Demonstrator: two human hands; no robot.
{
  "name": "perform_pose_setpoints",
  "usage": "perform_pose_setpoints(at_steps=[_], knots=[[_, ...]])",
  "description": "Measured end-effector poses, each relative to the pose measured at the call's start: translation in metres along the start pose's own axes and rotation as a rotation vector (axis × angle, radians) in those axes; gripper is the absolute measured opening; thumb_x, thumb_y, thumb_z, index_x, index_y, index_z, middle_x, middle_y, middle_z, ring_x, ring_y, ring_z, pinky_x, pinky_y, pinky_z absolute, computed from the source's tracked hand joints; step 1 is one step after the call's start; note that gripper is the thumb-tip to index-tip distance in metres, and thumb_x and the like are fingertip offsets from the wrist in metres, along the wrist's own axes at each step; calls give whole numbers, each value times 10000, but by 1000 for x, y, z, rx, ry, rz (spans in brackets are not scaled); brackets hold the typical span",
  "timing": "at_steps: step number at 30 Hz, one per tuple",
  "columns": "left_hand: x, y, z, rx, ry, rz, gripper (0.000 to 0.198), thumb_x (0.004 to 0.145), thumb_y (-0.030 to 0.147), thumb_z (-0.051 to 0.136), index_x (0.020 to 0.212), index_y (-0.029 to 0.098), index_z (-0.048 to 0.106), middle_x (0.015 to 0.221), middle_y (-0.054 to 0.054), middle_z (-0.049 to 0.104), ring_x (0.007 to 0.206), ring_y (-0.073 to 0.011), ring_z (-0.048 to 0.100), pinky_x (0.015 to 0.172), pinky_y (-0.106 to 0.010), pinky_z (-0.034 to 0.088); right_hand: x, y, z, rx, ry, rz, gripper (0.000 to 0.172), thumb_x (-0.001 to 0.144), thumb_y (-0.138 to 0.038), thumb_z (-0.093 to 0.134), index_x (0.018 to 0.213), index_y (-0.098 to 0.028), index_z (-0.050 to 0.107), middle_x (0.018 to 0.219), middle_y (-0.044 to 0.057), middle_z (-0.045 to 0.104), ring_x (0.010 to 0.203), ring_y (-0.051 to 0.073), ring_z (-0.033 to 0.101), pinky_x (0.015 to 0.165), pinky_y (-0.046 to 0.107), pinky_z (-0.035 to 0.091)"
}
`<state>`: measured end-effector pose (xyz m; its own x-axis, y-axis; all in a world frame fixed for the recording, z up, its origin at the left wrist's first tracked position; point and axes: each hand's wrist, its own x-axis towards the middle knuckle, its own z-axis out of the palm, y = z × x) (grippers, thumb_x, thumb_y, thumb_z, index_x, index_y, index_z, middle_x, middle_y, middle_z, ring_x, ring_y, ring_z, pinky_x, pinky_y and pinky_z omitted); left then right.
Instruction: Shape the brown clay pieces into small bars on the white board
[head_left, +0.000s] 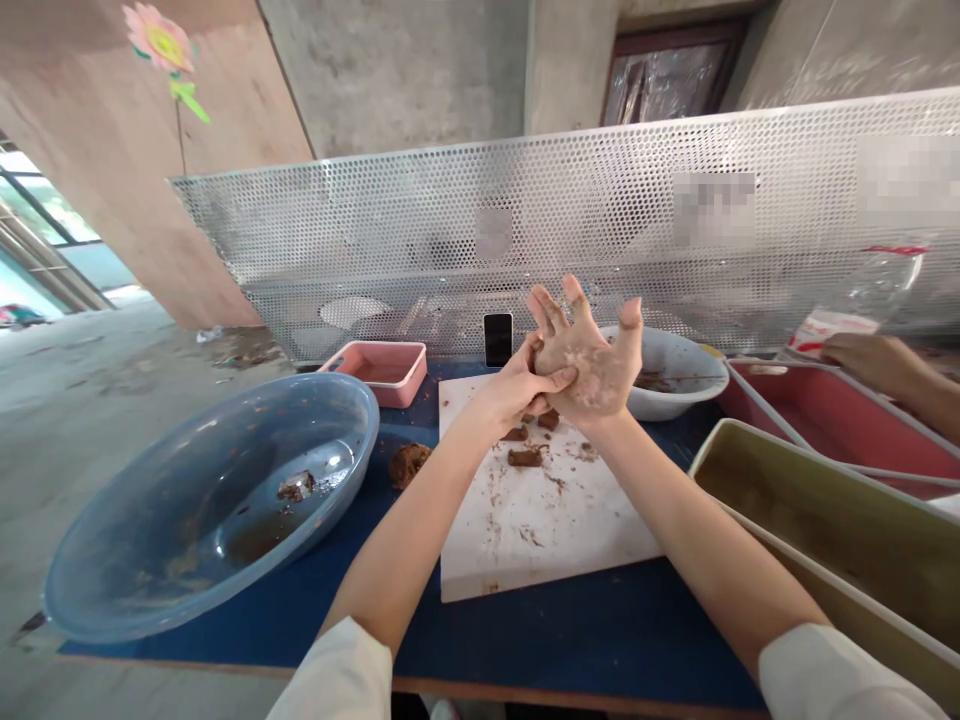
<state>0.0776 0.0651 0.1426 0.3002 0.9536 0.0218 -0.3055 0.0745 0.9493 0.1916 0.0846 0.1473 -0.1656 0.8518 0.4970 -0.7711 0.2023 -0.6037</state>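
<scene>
My right hand is raised over the white board, palm toward me and fingers spread. Its palm is smeared with brown clay. My left hand grips the little-finger side of my right hand, thumb pressed on the palm. Below them, several brown clay pieces lie on the white board, some partly hidden by my hands. Clay crumbs and smears mark the board. A larger clay lump sits on the blue table, just left of the board.
A large blue basin with murky water stands left. Behind are a pink basket, a phone and a white basin. Green and red bins stand right, near another person's hand and a clear bottle.
</scene>
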Motion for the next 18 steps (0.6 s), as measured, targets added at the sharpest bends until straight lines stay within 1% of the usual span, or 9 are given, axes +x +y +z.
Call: perform_pose_setpoints(at_steps=[3,5,7,9,11,13,14,16,18], knots=[[-2,0,0,13,-63,-16,763,692,174,1017,1344,302,639,745,77,539,476,-36,328,508,-266,254,3,-8,-5,19,-32,-10,594,906,-881,571,1271,-428,694,1560,1,684,1720,306,324,1307,712,422],[-3,-4,3,28,-126,-42,799,702,189,1017,1397,295,637,708,86,519,463,-36,317,504,-261,244,5,-15,-9,34,-33,-45,575,920,-872,566,1263,-432,706,1573,-11,680,1731,307,303,1305,714,430],[-1,-12,8,29,-172,-46,717,734,269,1025,1358,251,674,651,98,472,452,-38,304,493,-249,229,5,-22,-11,39,-20,-91,551,933,-868,554,1252,-448,715,1591,-33,671,1740,299,282,1301,706,440],[1,-22,16,9,-169,7,654,768,402,1025,1313,230,707,602,109,430,448,-46,313,494,-239,258,4,-25,-9,26,9,-137,518,962,-845,522,1219,-445,726,1599,-45,668,1740,281,284,1327,660,423],[5,-31,24,-22,-83,89,606,805,528,992,1261,225,732,624,77,509,485,-71,424,531,-242,365,2,-22,-4,-1,51,-169,501,997,-808,477,1204,-428,730,1600,-47,668,1732,270,305,1360,620,380],[7,-36,30,-46,78,171,541,845,605,941,1165,211,753,714,9,640,622,-127,605,625,-265,485,-1,-13,1,-32,79,-166,513,1010,-794,447,1228,-420,723,1591,-41,673,1721,275,329,1358,627,370],[7,-36,31,-46,150,186,516,861,623,921,1116,207,756,756,-20,683,712,-162,671,672,-277,521,-3,-7,3,-48,79,-147,530,1007,-802,439,1247,-421,719,1586,-37,676,1715,278,342,1346,631,383],[7,-33,31,-34,233,130,494,881,660,889,1015,206,744,745,-37,689,780,-203,709,675,-287,531,-7,5,5,-81,79,-111,554,1005,-820,437,1277,-425,715,1567,-32,684,1690,277,386,1327,610,411],[6,-29,29,-39,260,41,504,906,696,848,925,212,704,665,-13,617,689,-185,666,586,-269,476,-8,13,5,-115,98,-108,560,1007,-823,445,1296,-424,713,1552,-26,684,1660,276,433,1324,578,419]])
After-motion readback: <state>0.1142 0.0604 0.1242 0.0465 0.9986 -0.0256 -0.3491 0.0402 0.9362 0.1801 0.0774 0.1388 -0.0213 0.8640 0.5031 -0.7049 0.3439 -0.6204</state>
